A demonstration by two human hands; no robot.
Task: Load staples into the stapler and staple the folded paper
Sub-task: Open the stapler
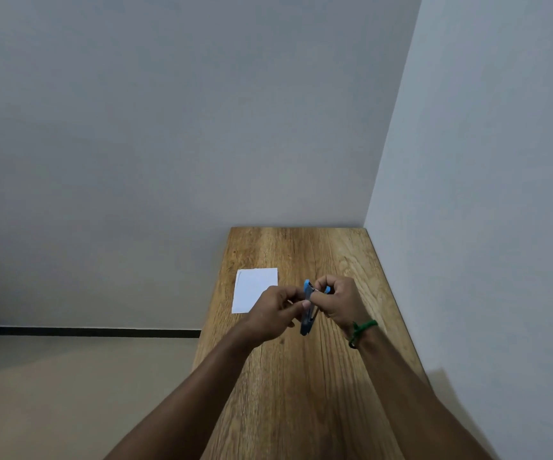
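Fingers [305, 304] of both hands pinching blue stapler [307, 310], folded paper [255, 289] beside

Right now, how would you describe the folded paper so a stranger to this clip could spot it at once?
Start at the narrow wooden table pushed into the corner of the room. On its left side, beyond the left hand, the folded paper lies flat. It is the only white thing on the wood and nobody touches it, while both hands hold the blue stapler beside it.

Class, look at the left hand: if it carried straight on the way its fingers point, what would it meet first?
The left hand points rightward at the blue stapler, which its fingers already seem to touch; beyond lies the right hand. Depth is unclear.
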